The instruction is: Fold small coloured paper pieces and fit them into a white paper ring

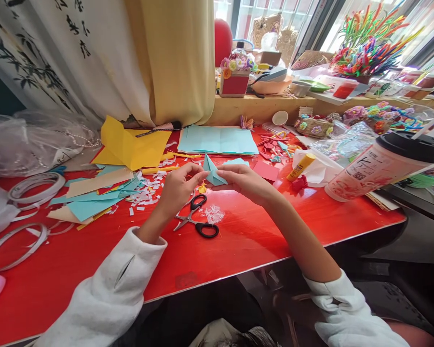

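Between my two hands is a small folded piece of light blue paper (214, 174), held up over the red table with a point upward. My left hand (181, 185) pinches its left edge between thumb and fingers. On the other side, my right hand (244, 180) grips the right edge, its thumb on top and fingers beneath. Black-handled scissors (194, 219) lie partly spread on the table just below. A bit of yellow paper (202, 188) sits near the left fingertips, and thin clear scraps (214, 214) lie beside the scissors.
Light blue sheets (217, 140) and yellow paper (130, 144) lie at the back. Paper strips (97, 193) and tape rolls (36, 188) are at left. A glue stick (301, 167) and a large lidded cup (383, 166) stand at right. The red table's (238, 260) front edge is near me.
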A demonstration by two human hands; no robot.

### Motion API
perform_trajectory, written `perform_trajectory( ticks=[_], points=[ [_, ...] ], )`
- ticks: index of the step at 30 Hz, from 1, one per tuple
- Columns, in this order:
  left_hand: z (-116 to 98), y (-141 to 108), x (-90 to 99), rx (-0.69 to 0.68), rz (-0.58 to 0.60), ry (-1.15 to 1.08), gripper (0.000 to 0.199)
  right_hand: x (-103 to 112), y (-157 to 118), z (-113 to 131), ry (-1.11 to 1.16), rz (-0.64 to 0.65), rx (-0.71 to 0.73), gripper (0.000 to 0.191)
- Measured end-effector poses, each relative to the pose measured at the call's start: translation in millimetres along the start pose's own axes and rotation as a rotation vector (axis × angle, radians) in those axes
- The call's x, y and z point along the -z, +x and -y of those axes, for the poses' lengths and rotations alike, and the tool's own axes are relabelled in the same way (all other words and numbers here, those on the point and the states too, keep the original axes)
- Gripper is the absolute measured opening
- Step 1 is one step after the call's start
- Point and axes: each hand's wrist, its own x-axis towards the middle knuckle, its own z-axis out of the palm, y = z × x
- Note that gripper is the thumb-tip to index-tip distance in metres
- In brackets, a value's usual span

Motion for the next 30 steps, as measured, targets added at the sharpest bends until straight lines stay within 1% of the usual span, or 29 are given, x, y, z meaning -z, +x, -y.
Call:
perform_trajectory(
  ticks=[3,7,12,17,23,26,30],
  points=[
    [0.8,-0.1,-0.3,0.003,-0.002,-0.003,0.026,1.2,1.2,-3.9,0.02,0.005,0.027,0.029],
    [1.6,0.1,-1.1,-0.003,-0.018,-0.019,0.027,1.1,3.3,-9.1,0.028,-0.029,0.062,0.031],
    [0.6,-1.5,-2.4,-0.018,-0.039,0.01,0.027,0.1,3.7,-10.0,0.046,-0.023,0.09,0.03],
    [0.3,-3.5,-4.9,-0.051,-0.054,0.055,0.022,-1.0,3.1,-7.3,0.024,-0.02,0.058,0.028],
    [1.2,-3.0,-6.2,-0.078,-0.081,0.085,0.016,-5.3,3.7,-6.6,-0.105,-0.053,0.006,0.036],
    [2.4,-2.4,-5.6,-0.057,-0.06,0.051,0.013,-6.8,4.4,-8.2,-0.12,-0.063,0.008,0.034],
    [4.3,-1.7,-6.1,-0.029,-0.048,-0.069,0.009,-7.0,5.2,-10.2,-0.111,-0.047,0.023,0.035]
  ],
)
